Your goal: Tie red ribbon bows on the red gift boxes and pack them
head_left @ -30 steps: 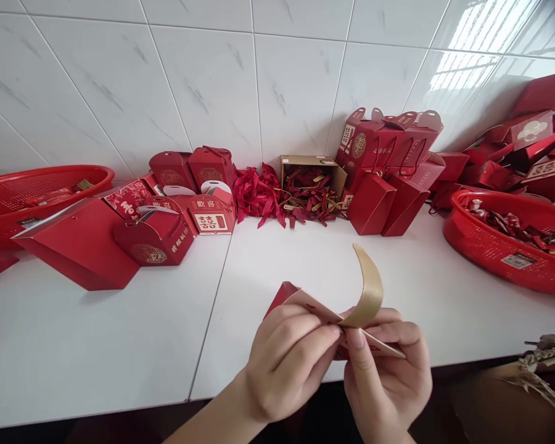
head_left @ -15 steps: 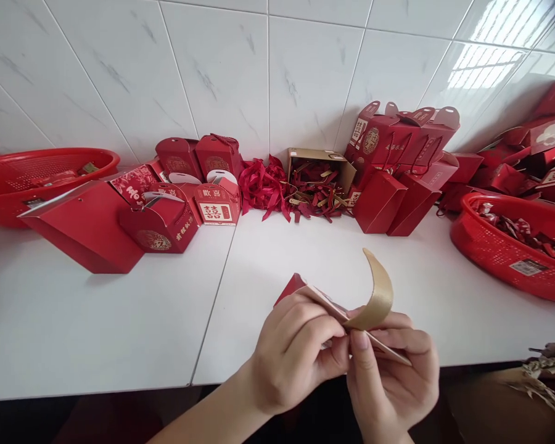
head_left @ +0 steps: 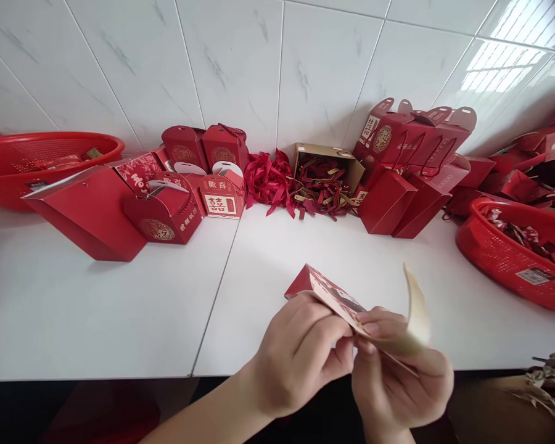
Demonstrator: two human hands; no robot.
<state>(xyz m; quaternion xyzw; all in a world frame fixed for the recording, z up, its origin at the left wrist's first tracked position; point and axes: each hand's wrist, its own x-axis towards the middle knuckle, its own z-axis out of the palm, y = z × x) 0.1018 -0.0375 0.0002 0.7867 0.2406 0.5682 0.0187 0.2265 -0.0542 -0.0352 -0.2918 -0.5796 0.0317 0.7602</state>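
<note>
Over the table's front edge, both my hands hold a small red paper gift box (head_left: 300, 280) with a printed pale and dark side. My left hand (head_left: 300, 357) is closed around the box's near edge, its fingertips curled in at the top and partly hidden. My right hand (head_left: 402, 382) pinches the other end of the box's top edge between thumb and fingers. A gold ribbon (head_left: 416, 314) comes out at that pinch, lies over the right fingers and curls upward, slightly blurred. Where the ribbon passes into the box is hidden by my fingers.
Finished-looking red boxes (head_left: 164, 213) stand at the left, more red boxes (head_left: 388, 197) at the right. Between them lie a red ribbon pile (head_left: 271, 182) and an open carton (head_left: 330, 151) of ribbon pieces. Red plastic baskets (head_left: 518, 265) flank the white table (head_left: 134, 320).
The gold ribbon has swung right and down over my right fingers. My right hand has shifted slightly right, and more of the box's printed side shows. The view has turned a little.
</note>
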